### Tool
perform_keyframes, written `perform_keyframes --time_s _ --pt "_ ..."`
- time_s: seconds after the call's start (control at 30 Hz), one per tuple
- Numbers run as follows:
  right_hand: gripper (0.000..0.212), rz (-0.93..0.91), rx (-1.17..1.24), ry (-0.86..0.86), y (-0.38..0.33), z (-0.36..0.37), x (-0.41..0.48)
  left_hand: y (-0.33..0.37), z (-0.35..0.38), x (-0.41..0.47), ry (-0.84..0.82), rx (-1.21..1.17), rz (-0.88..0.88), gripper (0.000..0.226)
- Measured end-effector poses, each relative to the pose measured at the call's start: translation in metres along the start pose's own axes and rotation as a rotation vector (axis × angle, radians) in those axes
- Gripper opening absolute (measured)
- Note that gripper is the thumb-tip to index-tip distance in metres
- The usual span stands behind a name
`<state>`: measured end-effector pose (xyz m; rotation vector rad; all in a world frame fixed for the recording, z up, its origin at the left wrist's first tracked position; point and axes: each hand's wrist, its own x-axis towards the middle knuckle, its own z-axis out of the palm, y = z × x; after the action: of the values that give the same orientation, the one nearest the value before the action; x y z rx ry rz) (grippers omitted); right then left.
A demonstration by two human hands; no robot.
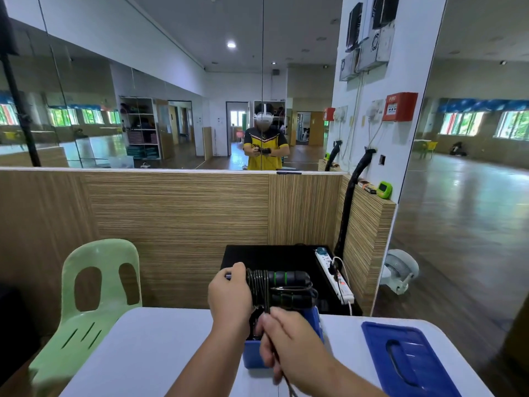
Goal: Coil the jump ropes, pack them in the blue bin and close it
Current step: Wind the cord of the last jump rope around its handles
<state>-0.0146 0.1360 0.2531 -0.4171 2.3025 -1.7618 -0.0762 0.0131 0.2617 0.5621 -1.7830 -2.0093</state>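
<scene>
Black cord [258, 285] part-wound round the jump rope handles [289, 277] — left hand [229, 299] grips the bundle just above the blue bin [253, 355], right hand [289, 342] pinches the loose tail. Pull taut, lay turns side by side (lid [406, 359] off, beside the bin).

My left hand [229, 296] and right hand [289, 342] are bare, and the mirror [171, 110] shows my yellow-and-black short-sleeved jersey [266, 151] and white headset [263, 117].

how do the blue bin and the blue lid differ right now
The blue bin stands open and upright; the blue lid lies flat, apart to its right. The bin holds dark items; the lid carries nothing. Both are blue and rest on the white table.
</scene>
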Motion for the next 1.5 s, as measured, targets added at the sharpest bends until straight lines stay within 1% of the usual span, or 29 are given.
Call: perform_keyframes --time_s 0.07,0.23,0.4,0.5,0.63,0.7,0.77,0.83,0.9,1.03,1.1,1.13,1.2,1.27,1.4,1.5 --pt "0.033 -0.022 -0.031 0.024 0.01 0.005 -0.001 0.0 0.001 0.0 -0.018 -0.021 -0.037 0.039" --pt "0.035 -0.039 -0.075 0.061 0.026 0.002 -0.002 0.0 0.0 0.0 -0.072 -0.089 -0.108 0.024" --pt "0.032 -0.035 -0.131 -0.055 0.042 -0.015 0.016 0.001 -0.002 -0.001 -0.113 -0.119 -0.153 0.018" --pt "0.038 -0.056 -0.268 -0.118 0.045 -0.034 0.031 0.005 -0.003 -0.004 -0.146 -0.15 -0.181 0.018" --pt "0.04 -0.042 -0.472 -0.228 0.023 -0.065 0.044 0.007 -0.007 -0.01 -0.197 -0.14 -0.159 0.021" --pt "0.031 -0.005 -0.579 -0.266 0.006 -0.081 0.053 0.007 -0.01 -0.014 -0.217 -0.123 -0.142 0.025" --pt "0.027 -0.019 -0.594 -0.319 -0.006 -0.093 0.068 0.006 -0.012 -0.017 -0.227 -0.113 -0.129 0.027" --pt "0.022 -0.015 -0.608 -0.301 -0.014 -0.099 0.082 0.004 -0.013 -0.018 -0.236 -0.094 -0.135 0.027" --pt "0.028 0.027 -0.622 -0.265 -0.029 -0.101 0.09 0.0 -0.013 -0.018 -0.244 -0.046 -0.119 0.027" --pt "0.042 0.088 -0.713 -0.247 -0.072 -0.099 0.088 -0.005 -0.012 -0.019 -0.237 0.05 0.001 0.033" --pt "0.044 0.081 -0.773 -0.217 -0.088 -0.093 0.082 -0.008 -0.012 -0.019 -0.205 0.082 0.045 0.034" --pt "0.042 0.074 -0.791 -0.197 -0.095 -0.088 0.077 -0.009 -0.012 -0.018 -0.187 0.094 0.059 0.033" --pt "0.034 0.068 -0.783 -0.157 -0.1 -0.08 0.068 -0.012 -0.012 -0.016 -0.149 0.121 0.086 0.031" --pt "0.034 0.071 -0.728 -0.106 -0.096 -0.071 0.056 -0.014 -0.012 -0.012 -0.105 0.138 0.091 0.031" --pt "0.036 0.073 -0.44 -0.001 -0.067 -0.053 0.034 -0.017 -0.013 -0.003 -0.023 0.108 0.063 0.031" --pt "0.032 0.0 -0.319 0.051 -0.038 -0.033 0.02 -0.018 -0.011 -0.001 0.021 0.063 0.031 0.032"
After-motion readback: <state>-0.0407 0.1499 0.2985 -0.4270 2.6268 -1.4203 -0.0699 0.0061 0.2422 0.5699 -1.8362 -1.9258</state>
